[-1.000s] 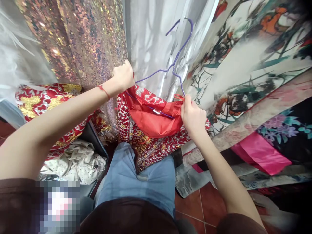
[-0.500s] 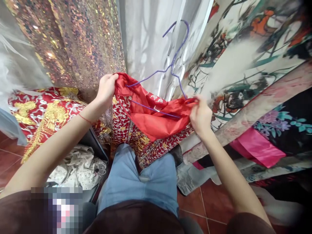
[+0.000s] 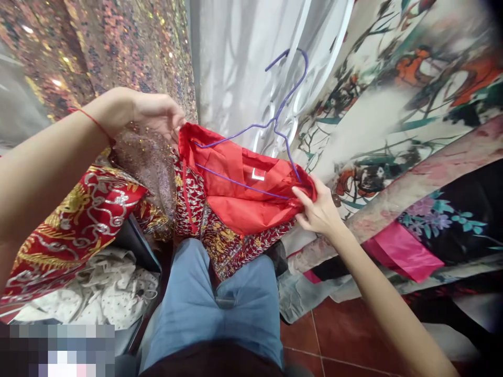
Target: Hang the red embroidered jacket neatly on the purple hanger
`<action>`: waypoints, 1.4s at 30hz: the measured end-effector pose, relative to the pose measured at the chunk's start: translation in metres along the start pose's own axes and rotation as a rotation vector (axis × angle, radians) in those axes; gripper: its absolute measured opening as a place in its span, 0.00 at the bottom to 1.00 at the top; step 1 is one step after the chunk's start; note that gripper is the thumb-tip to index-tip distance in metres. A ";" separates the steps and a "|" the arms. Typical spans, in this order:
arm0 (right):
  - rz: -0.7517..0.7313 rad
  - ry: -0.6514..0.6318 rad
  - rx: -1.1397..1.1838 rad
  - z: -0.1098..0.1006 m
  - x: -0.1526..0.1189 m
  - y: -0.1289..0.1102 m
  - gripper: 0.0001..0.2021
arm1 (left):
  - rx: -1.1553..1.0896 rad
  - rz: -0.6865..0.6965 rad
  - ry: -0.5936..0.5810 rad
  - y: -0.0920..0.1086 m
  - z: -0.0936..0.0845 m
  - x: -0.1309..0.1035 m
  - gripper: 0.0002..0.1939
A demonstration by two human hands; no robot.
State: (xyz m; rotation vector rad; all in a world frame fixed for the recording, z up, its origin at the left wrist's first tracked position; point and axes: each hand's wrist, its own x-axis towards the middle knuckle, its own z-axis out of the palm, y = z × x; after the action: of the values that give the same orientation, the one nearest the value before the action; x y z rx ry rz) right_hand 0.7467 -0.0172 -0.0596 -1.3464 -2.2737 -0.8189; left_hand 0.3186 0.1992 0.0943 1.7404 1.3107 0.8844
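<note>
Left hand (image 3: 155, 112) has risen and now pinches the red garment's (image 3: 239, 201) far-left corner; my right hand (image 3: 320, 209) clamps its right edge. Glossy lining drapes a thin purple wire hanger (image 3: 275, 118), sequined cloth (image 3: 118, 47) crowding left.

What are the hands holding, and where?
A red garment on a purple hanger: left hand pinches its left top edge, right hand its right.

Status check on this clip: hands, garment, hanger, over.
Left hand pinching red garment at its left corner. Right hand gripping its right corner. Purple hanger threaded inside, hook free. Sequin dress crowding left.
</note>
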 end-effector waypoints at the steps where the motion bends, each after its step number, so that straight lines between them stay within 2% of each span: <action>1: -0.012 -0.024 -0.032 0.000 0.001 -0.001 0.33 | 0.061 -0.105 -0.176 -0.001 -0.002 0.002 0.11; 3: 0.019 -0.030 -0.093 0.004 0.006 -0.004 0.30 | 0.143 -0.194 -0.469 -0.008 -0.002 0.006 0.13; 5: 0.079 0.023 -0.158 0.012 0.013 -0.007 0.28 | 0.129 -0.105 -0.532 -0.020 -0.001 0.010 0.13; 11: 0.147 0.309 -0.284 0.041 0.037 -0.004 0.31 | -0.154 0.080 -0.326 -0.045 0.007 0.010 0.13; 13: 0.085 0.373 -0.280 0.048 0.047 -0.006 0.30 | -0.115 0.194 -0.278 -0.049 0.010 0.009 0.12; 15: 0.004 0.400 -0.267 0.051 0.058 -0.015 0.24 | -0.044 0.287 -0.202 -0.052 0.014 0.012 0.14; 17: -0.036 0.359 -0.241 0.053 0.072 -0.030 0.17 | 0.014 0.332 -0.068 -0.057 0.016 0.018 0.16; 20: -0.104 0.235 -0.148 0.055 0.098 -0.057 0.13 | 0.100 0.354 0.172 -0.064 0.019 0.024 0.16; 22: -0.165 0.199 -0.061 0.057 0.120 -0.072 0.14 | 0.122 0.393 0.246 -0.066 0.020 0.023 0.16; 24: -0.158 0.173 0.007 0.058 0.143 -0.083 0.18 | 0.127 0.475 0.231 -0.064 0.022 0.018 0.16; 26: -0.111 0.135 0.037 0.058 0.166 -0.090 0.21 | 0.163 0.580 0.155 -0.059 0.024 0.011 0.16; 28: -0.101 0.112 0.011 0.056 0.187 -0.094 0.19 | 0.230 0.675 0.069 -0.054 0.027 0.003 0.16; 31: -0.199 0.123 -0.088 0.051 0.206 -0.096 0.18 | 0.334 0.760 -0.002 -0.050 0.032 -0.005 0.18; 35: -0.313 0.083 -0.155 0.050 0.210 -0.095 0.19 | 0.391 0.823 0.043 -0.051 0.037 -0.007 0.23; 42: -0.275 -0.025 -0.201 0.041 0.205 -0.091 0.20 | 0.317 0.848 0.051 -0.054 0.042 -0.007 0.26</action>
State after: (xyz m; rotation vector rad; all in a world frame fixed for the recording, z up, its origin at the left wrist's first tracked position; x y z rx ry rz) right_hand 0.5689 0.1116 0.0015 -1.1411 -2.4871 -1.1533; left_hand 0.3302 0.1943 0.0267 2.6076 0.7309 1.2151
